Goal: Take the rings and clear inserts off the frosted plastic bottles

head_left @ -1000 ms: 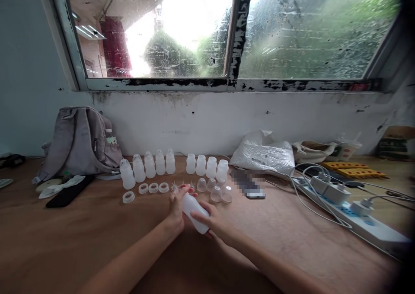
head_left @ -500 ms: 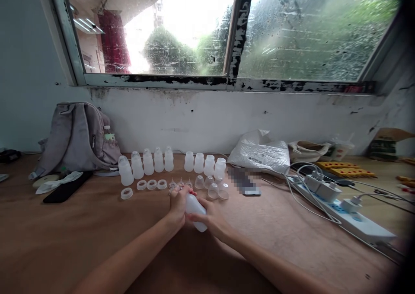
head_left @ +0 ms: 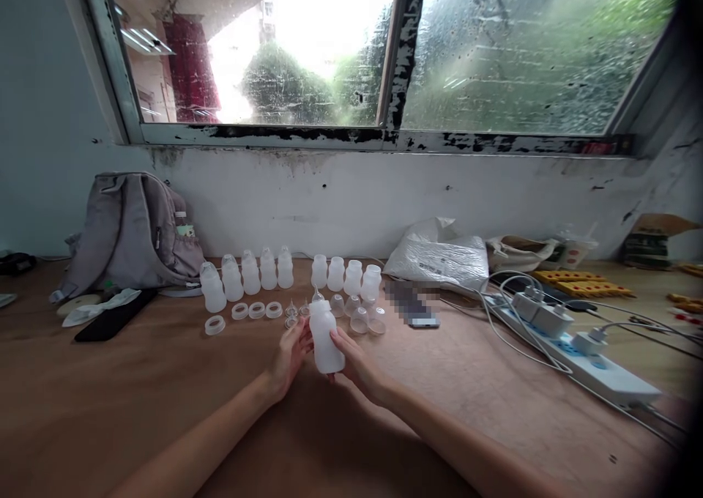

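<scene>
My right hand (head_left: 354,359) is wrapped round the right side of a frosted white baby bottle (head_left: 328,344), which leans slightly left with a clear teat on its top. Beside the bottle's left side, my left hand (head_left: 290,359) is loosely open; whether its fingertips touch the bottle I cannot tell. Just beyond lie clear teats (head_left: 291,312), partly hidden by the held bottle. White collar rings (head_left: 256,310) lie to their left, and clear dome caps (head_left: 359,319) stand to the right.
Several capped bottles (head_left: 233,280) stand in a row at the back left, several open-topped bottles (head_left: 336,274) at the back centre. A grey backpack (head_left: 132,234), a silver padded bag (head_left: 439,256), a phone (head_left: 424,321) and a power strip (head_left: 598,373) with trailing cables surround the work area.
The baby bottle has turned more upright, its teat end now showing. My left hand has come off its top and moved to its left side; my right hand still holds it.
</scene>
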{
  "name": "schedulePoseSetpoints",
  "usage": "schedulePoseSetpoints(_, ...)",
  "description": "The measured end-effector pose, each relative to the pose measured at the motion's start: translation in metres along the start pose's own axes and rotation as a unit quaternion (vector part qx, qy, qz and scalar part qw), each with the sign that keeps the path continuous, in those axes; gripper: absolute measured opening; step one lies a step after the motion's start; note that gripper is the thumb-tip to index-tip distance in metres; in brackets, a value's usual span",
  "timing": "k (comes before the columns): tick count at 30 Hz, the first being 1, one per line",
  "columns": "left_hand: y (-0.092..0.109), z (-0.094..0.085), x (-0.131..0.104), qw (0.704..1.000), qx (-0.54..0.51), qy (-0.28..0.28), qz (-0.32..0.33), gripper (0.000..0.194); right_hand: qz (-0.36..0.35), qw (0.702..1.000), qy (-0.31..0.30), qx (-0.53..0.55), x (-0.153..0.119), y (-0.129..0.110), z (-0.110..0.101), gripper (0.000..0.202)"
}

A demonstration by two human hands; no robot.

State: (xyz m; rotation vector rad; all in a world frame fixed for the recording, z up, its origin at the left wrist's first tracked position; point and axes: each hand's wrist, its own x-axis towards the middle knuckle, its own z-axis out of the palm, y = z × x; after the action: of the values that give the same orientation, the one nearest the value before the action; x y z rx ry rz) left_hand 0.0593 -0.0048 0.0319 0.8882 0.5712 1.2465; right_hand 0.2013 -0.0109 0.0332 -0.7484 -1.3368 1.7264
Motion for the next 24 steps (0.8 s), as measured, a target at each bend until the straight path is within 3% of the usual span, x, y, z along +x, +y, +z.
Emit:
schedulePoseSetpoints(7,-0.013,-0.015,-0.004,0.999,0.021,0.04,0.001,0.027,-0.007,0.994,-0.037,-0.104,0.004,0.005,-0.004,0.03)
schedulePoseSetpoints(11,-0.009,-0.013,-0.007,0.999,0.025,0.043,-0.001,0.027,-0.064,0.951,-0.055,-0.296,0.008,0.002,-0.01,0.035)
schedulePoseSetpoints(14,-0.005,-0.014,-0.008,0.995,0.057,0.076,0.001,0.028,-0.139,0.863,0.032,-0.485,0.014,0.0,-0.028,0.034)
schedulePoseSetpoints(17,-0.002,-0.018,-0.006,0.99,0.098,0.1,-0.005,0.03,-0.213,0.727,0.163,-0.632,0.021,-0.008,-0.054,0.027)
schedulePoseSetpoints(19,-0.001,-0.021,-0.004,0.986,0.119,0.115,-0.006,0.032,-0.248,0.648,0.2,-0.692,0.024,-0.014,-0.072,0.023)
schedulePoseSetpoints(21,0.0,-0.025,0.0,0.983,0.133,0.125,-0.009,0.034,-0.249,0.606,0.196,-0.73,0.027,-0.019,-0.087,0.022)
schedulePoseSetpoints(24,0.001,-0.03,0.003,0.981,0.138,0.136,-0.011,0.037,-0.215,0.595,0.178,-0.754,0.029,-0.019,-0.1,0.023)
